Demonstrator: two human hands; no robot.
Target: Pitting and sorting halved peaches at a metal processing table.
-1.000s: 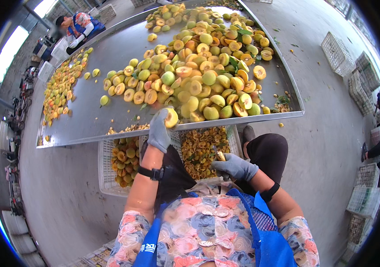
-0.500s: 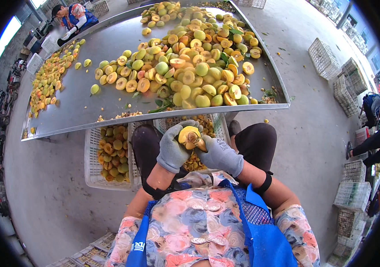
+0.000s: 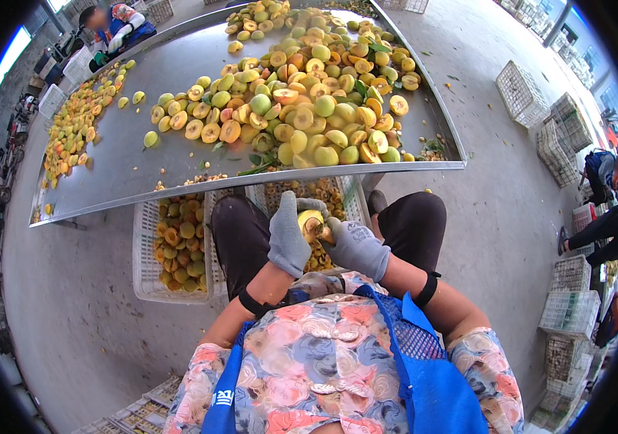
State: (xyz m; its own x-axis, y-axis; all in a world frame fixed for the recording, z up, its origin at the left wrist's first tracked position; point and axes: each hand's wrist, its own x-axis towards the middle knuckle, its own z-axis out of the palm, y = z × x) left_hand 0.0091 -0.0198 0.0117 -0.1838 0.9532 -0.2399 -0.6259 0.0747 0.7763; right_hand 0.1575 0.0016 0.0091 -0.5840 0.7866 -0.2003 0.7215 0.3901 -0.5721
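Over my lap, my left hand (image 3: 291, 235), in a grey glove, is closed around a yellow peach half (image 3: 310, 220) with its cut, brownish hollow turned up. Pressed close against the fruit from the right is my right hand (image 3: 356, 249), also gloved in grey. Its fingers are closed on a small brownish piece (image 3: 327, 234) that is mostly hidden by the glove. Beyond my hands, a heap of peach halves (image 3: 305, 101), yellow and green-skinned, covers much of a metal table (image 3: 157, 155).
Under the table's near edge stand a white crate (image 3: 146, 267) of fruit and a second crate (image 3: 356, 206) between my knees. A co-worker (image 3: 117, 29) is at the far left corner. Stacked crates (image 3: 570, 312) and another person (image 3: 602, 177) are at the right.
My left hand has turned more upright around the peach half, hiding more of it. The right hand stays against the fruit. The view has shifted slightly.
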